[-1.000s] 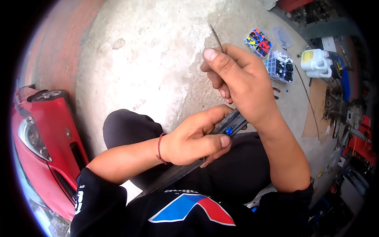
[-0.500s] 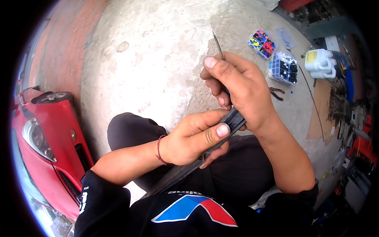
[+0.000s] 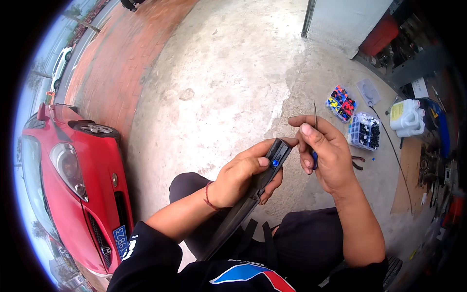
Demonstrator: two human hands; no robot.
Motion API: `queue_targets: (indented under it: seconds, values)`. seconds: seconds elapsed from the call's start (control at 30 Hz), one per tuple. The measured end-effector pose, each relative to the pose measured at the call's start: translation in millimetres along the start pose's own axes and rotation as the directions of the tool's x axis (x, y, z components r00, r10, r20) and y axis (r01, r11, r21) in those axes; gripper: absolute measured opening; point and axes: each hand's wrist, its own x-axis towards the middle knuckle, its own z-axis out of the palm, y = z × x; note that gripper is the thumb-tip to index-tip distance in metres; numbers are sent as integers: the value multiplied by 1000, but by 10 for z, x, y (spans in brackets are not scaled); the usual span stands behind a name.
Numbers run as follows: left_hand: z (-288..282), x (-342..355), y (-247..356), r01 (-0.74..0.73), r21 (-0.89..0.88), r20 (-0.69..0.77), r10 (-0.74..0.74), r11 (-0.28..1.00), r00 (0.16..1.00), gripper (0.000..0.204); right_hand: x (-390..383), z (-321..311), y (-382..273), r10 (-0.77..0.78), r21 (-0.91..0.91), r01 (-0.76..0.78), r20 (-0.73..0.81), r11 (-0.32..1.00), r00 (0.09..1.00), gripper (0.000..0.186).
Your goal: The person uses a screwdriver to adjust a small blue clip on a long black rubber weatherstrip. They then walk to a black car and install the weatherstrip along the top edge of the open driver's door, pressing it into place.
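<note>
A long black plastic trim strip (image 3: 234, 213) slants up from my lap, gripped near its upper end by my left hand (image 3: 236, 179), with the thumb on top and fingers wrapped underneath. On the strip's end, just beyond that thumb, sits a small blue clip (image 3: 276, 163). My right hand (image 3: 332, 155) is raised to the right of the strip, apart from the clip. Closed in its fingers is a thin pointed metal tool (image 3: 315, 115) with a blue handle, its tip pointing up; the exact kind is not clear.
Beyond my right hand, two divided boxes hold colourful clips (image 3: 342, 103) and black and white clips (image 3: 365, 130). Nearby lie pliers (image 3: 358, 164), a clear lid (image 3: 368, 91) and a white jug (image 3: 406, 118). A red car (image 3: 87, 194) stands at left.
My right hand has moved off the strip, to the right, still holding the tool. The strip's end and its blue clip now show. The view has shifted, revealing more of the car.
</note>
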Motion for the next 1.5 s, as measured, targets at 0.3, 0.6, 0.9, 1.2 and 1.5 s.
queue_targets:
  seconds: [0.3, 0.6, 0.9, 1.2, 1.5]
  values:
    - [-222, 174, 91, -159, -304, 102, 198, 939, 975, 56, 512, -1283, 708, 232, -582, -298, -187, 756, 955, 28]
    - [-371, 461, 39, -108, -668, 290, 391, 736, 873, 87, 248, -2621, 2227, -66, -847, -298, -361, 440, 930, 56]
    - [583, 527, 601, 148, -721, 356, 179, 677, 917, 71, 60, -179, -1396, -362, -367, 477, 340, 799, 868, 44]
    - [1400, -684, 2418, 280, -77, 245, -254, 957, 936, 64, -363, 572, -3463, 32, -125, -42, -88, 991, 996, 32]
    - [2278, -2205, 4826, 174, 770, -369, 206, 613, 906, 33, -488, 2634, -5546, 35, 151, -45, 70, 988, 997, 53]
